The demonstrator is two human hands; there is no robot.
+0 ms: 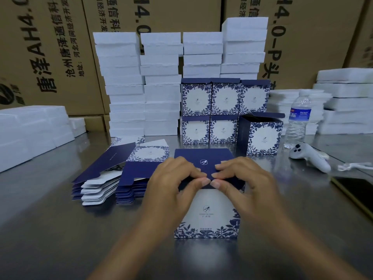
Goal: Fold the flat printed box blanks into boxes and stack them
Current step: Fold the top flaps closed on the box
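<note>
Our left grip (171, 178) and right grip (242, 176) both pinch the lid (203, 160) at its near edge, side by side above the box (205, 215); the tuck, we judge, goes straight down.

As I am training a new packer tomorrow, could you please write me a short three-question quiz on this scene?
1. True or false: the left hand and the right hand both pinch the lid flap of the nearest box.
2. The pile of flat blanks lies: A) left of that box; B) right of it; C) on top of it.
3. How many folded boxes form the upper row of the finished stack?
Key: 1 true; 2 A; 3 three.
</note>
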